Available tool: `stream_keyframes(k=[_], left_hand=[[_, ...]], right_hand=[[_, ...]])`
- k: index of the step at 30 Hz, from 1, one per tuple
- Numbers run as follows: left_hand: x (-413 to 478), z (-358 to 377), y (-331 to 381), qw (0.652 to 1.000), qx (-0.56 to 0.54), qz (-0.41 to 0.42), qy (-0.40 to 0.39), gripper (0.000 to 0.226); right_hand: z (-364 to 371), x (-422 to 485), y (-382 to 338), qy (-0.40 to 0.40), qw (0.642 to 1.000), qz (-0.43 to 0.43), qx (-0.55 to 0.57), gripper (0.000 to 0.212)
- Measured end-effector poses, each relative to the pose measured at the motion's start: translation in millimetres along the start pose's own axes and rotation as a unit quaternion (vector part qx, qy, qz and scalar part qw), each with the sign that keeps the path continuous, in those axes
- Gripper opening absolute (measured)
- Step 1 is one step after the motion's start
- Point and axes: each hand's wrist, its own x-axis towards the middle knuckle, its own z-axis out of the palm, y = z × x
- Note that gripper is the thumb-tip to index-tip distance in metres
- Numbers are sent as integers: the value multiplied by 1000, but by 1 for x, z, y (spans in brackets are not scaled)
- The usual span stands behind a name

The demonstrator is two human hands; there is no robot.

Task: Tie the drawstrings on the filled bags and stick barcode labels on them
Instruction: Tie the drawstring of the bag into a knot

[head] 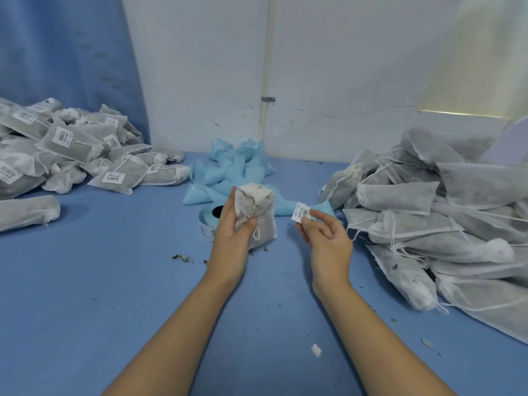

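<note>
- My left hand (233, 228) holds one filled bag (258, 212) up off the bench (114, 281). My fingers wrap round its left side, and my thumb presses on its front.
- The bag stands tall in my hand. Its long way runs up and down, with the bunched top up and tipped a little away from me.
- The drawstring (256, 231) hangs down the front, right by my thumb. It looks tied to me.
- My right hand (325, 241) pinches a barcode label (301, 213) between thumb and first finger. My other fingers curl loosely and hold nothing.
- The label is just to the right of the bag, level with its middle. There is a gap between them, so they do not touch.
- I think the next move is a short one to the left: my right hand brings the label over and my left hand keeps the bag steady.
- My thumb and the string cover part of the front, so I think the bare patch on the right side is the best spot.
- The printed side faces me. I cannot see the sticky side.
- The label roll (208, 221) sits just behind my left hand.
- Bags with labels (71, 150) lie far off to the left of my left hand. Bags with no labels (428, 212) lie close on the right of my right hand.
</note>
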Motion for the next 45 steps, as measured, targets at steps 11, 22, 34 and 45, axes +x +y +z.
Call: stream_keyframes(k=[11,22,34,45], left_hand=[[1,8,4,996,-48,37,66,29],[6,8,3,987,-142,1,82,23],[4,12,6,973,-219,-42,61,22],[6,11,7,982,-169,-30,77,19]], right_hand=[[11,-10,-6,-83,972,196,102,6],[17,-20,-4,-196,943,267,25,9],[18,-22,-6,-222,940,259,-9,19],[16,-21,-3,-202,961,187,-6,12]])
